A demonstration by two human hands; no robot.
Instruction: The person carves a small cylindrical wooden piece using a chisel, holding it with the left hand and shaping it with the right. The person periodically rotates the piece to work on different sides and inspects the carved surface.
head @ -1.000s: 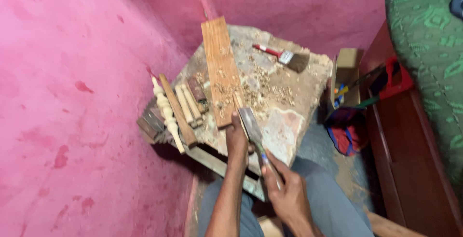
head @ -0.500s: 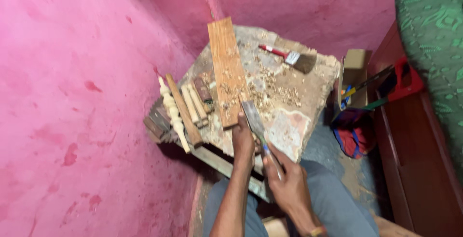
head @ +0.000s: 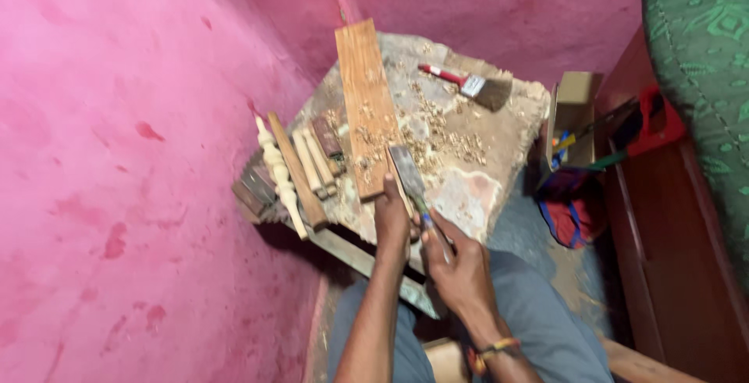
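A flat-bladed chisel (head: 409,176) lies with its long axis running from the lower right up toward the upper left, its broad metal blade pointing away from the person and its tip resting just beside the near end of a long wooden plank (head: 367,106). The plank itself runs lengthways away from the person across a rough stone-topped bench (head: 484,188) strewn with wood chips (head: 445,137).

The chisel's handle is mostly hidden inside the right hand (head: 460,262), with only a bit of blue showing near the fingers, so its shape is hard to make out. The near end of the plank is covered by the left hand (head: 392,215), and what lies beneath that hand cannot be seen; it may be a small wood piece pressed against the bench edge.

The right hand is closed tight around the chisel handle. The left hand is curled, fingers folded down over the bench edge at the plank's near end, touching the side of the blade.

Left of the plank lie a turned wooden spindle (head: 277,172) and several short wooden sticks (head: 312,161). A paintbrush (head: 468,85) with a red handle rests at the far side of the bench, well apart from the hands. A cardboard box (head: 573,110) stands to the right.
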